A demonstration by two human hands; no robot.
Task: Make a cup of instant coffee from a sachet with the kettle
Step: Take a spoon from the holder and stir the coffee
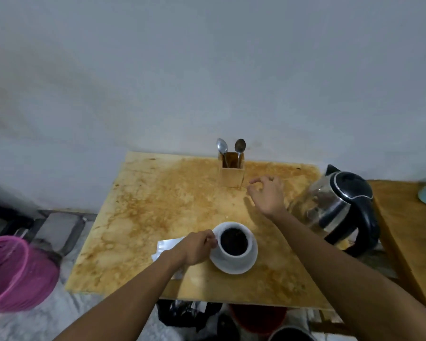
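Cup (234, 242) sat on its saucer (241, 263) near-centre of the stained table (143, 212), already full of dark liquid, so pour looked done and stir was likely next. Left hand (194, 247) was closed on the cup's left side w/ fingers curled round what's prob the handle (hidden by the hand). Right hand (268, 193) hovered empty, fingers loosely spread, thumb and index narrowing, just right of the wooden holder (231, 173) w/ two spoons (231, 147) at the far edge. Kettle (340, 207) stood far right, close behind the right forearm. Sachet (167, 244) lay flat under the left wrist.

Risks, imo:
- forearm swinging back could clip kettle, hot water over the edge
- holder's light, yanking a spoon could tip it
- cup brim-full, any nudge from left hand slops onto saucer
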